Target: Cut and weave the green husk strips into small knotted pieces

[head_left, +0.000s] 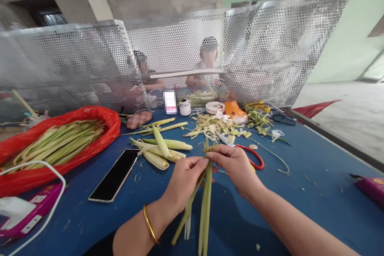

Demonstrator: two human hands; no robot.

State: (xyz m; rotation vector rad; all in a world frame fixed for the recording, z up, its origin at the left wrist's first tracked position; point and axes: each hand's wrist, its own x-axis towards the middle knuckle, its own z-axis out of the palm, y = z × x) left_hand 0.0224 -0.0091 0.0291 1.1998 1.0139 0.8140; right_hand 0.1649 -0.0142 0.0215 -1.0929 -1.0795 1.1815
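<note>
Head view | left hand [184, 178] and right hand [235, 166] both pinch the top of green leaf strips [205, 204] above the blue table [300, 168] | phone [115, 175] just left | red scissors [250, 154] behind right hand | folded leaf pieces [159, 150] | red bag [60, 144] of strips far left | mesh screen [270, 48] at back

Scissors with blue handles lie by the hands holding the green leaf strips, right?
Not quite. The scissors by the right hand have red handles, not blue, as the head view shows. It and the left hand hold the green leaf strips.
</note>
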